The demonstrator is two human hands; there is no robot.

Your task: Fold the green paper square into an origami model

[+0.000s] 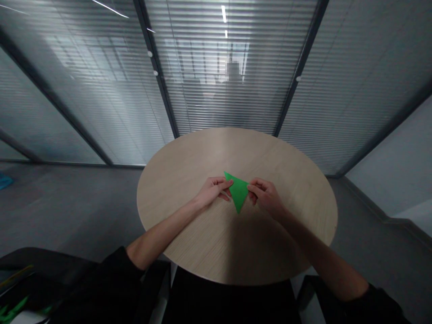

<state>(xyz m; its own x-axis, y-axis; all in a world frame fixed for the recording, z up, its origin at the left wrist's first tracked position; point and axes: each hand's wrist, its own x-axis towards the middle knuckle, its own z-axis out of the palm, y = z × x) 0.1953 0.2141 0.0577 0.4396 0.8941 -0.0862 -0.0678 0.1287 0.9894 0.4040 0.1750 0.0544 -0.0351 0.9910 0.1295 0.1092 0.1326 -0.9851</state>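
Note:
A green piece of folded-looking paper (239, 193), roughly triangular with one point toward me, is held between my two hands above the middle of the round table. My left hand (218, 189) pinches its left edge, the thumb lying on top near the upper left corner. At the right corner, the thumb and fingers of my right hand (263, 193) grip the paper. The undersides of the paper and some fingertips are hidden.
The round wooden table (189, 157) stands before glass partitions with blinds (216, 103). Black chair armrests flank me. Several green pieces (15, 310) lie at the lower left, and a blue item (5, 181) is on the floor at far left.

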